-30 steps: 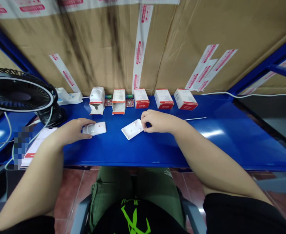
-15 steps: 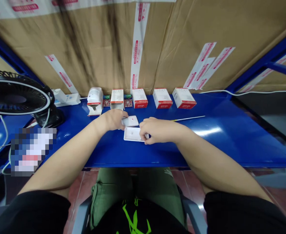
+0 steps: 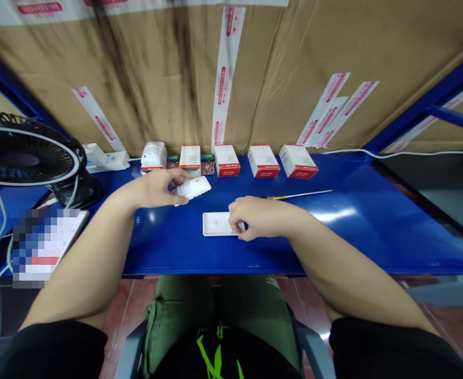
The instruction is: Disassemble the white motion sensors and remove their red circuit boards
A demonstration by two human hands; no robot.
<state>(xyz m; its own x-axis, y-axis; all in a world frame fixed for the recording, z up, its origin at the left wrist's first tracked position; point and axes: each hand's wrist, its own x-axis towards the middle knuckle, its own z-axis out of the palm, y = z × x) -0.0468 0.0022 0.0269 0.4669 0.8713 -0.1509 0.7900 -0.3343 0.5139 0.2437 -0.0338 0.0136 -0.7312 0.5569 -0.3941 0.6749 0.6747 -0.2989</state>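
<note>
Blue workbench [image 3: 168,258], row of sm. red-and-white boxes [image 3: 227,160] at back, cardboard [image 3: 294,63] behind. L hand [image 3: 161,188] grips white cover [image 3: 195,187] btwn thumb & fingers, long axis slanting up to right. R hand [image 3: 255,217], fingertips pinching, holds right end of shallow white tray [image 3: 216,224]; tray lies lengthwise L–R, nearer the person, below & right of cover, apart.

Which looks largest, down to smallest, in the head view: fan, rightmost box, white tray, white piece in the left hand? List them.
1. Fan
2. Rightmost box
3. White tray and white piece: unranked; they look close, and the right hand and left hand partly cover them.
</note>
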